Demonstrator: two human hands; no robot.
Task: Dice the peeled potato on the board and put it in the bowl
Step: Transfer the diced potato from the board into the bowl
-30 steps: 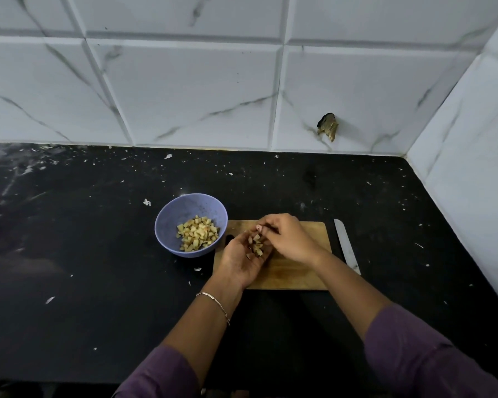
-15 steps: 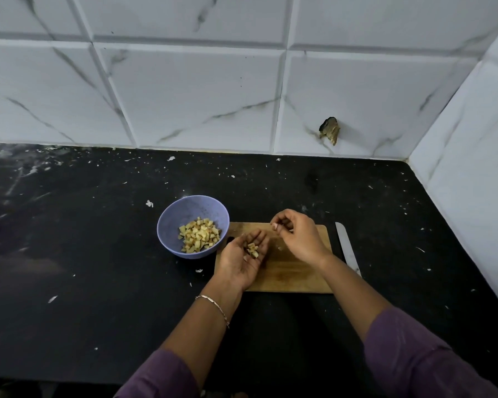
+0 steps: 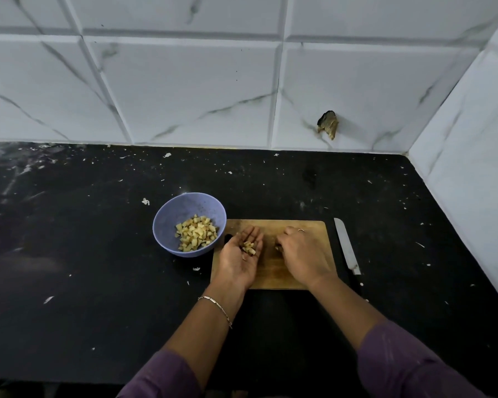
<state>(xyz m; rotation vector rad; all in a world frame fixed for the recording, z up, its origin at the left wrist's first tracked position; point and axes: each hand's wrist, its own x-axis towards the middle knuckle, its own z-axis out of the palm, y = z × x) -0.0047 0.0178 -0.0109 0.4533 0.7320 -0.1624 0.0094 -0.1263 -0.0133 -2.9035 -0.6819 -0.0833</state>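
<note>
1. The left hand [image 3: 240, 261] lies palm up over the board [image 3: 273, 271], cupping potato cubes [image 3: 249, 248].
2. The right hand [image 3: 304, 254] presses palm down on the board; its grip cannot be told.
3. The bowl [image 3: 170, 225], left of the board, contains more cubes.
4. The knife [image 3: 346, 247] rests on the surface [image 3: 84, 268], right of the board.

Bowl [image 3: 167, 225] left of board [image 3: 319, 228]; knife [image 3: 346, 247] right

The right hand [image 3: 305, 255] hides whatever its curled fingers [image 3: 282, 242] touch on the board [image 3: 273, 271]. At five o'clock, its forearm covers the knife [image 3: 346, 248] handle.
</note>
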